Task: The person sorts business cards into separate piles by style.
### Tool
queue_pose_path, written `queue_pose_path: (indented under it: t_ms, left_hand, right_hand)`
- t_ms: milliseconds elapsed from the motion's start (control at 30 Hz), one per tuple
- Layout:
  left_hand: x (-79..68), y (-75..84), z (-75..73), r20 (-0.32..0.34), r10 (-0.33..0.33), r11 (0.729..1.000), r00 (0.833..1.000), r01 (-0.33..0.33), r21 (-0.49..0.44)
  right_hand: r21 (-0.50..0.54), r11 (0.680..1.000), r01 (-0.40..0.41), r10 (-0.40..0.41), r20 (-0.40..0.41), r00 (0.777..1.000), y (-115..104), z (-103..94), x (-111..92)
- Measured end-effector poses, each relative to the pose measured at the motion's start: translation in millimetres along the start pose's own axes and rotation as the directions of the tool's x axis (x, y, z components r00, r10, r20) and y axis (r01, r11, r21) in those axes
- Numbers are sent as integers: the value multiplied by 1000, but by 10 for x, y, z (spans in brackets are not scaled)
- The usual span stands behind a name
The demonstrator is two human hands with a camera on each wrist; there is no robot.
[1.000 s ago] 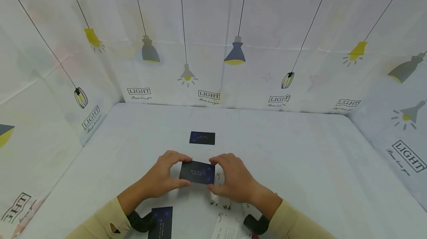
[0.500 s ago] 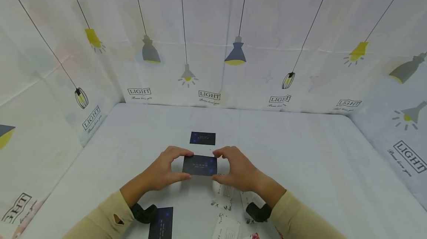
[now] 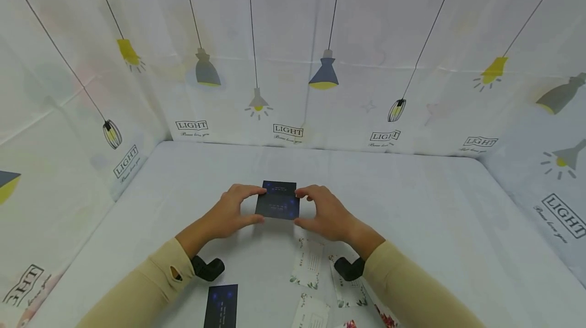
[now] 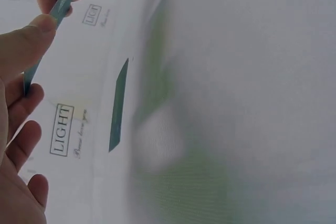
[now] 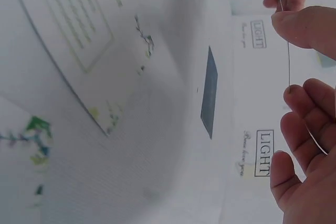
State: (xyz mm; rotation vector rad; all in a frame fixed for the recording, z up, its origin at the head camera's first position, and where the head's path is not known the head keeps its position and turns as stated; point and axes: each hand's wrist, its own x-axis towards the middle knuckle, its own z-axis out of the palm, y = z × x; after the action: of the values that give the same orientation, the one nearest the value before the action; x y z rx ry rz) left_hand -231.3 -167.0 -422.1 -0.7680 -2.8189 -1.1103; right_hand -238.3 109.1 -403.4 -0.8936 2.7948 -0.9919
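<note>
Between both hands a dark card [image 3: 277, 207] with blue spots and fine print is held by its short ends, above the table. My left hand [image 3: 231, 211] pinches its left end between thumb and fingers, and my right hand [image 3: 327, 213] pinches the right end. In the head view the held card partly overlaps a second dark card [image 3: 280, 185] lying farther back. Both wrist views show the held card nearly edge-on, apart from the lying dark card [image 4: 119, 106], which is also in the right wrist view.
Another dark card [image 3: 222, 305] lies near the left forearm. Several white cards with floral print [image 3: 308, 263] lie at the front right, some partly under the right arm. A white cloth wall [image 3: 293, 104] with printed lamps rises behind the white table [image 3: 412, 206].
Both hands have moved the held card away from the body toward the dark card lying at the back. The white cards at the front are now less covered.
</note>
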Motion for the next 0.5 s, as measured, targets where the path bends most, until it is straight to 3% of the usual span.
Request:
queue_pose_path:
  t_ms: [500]
  left_hand:
    - [384,-265,-16,72,-83,996,994,81,29]
  right_hand:
    - [-35,994,-100,100,7,995,232,26,398]
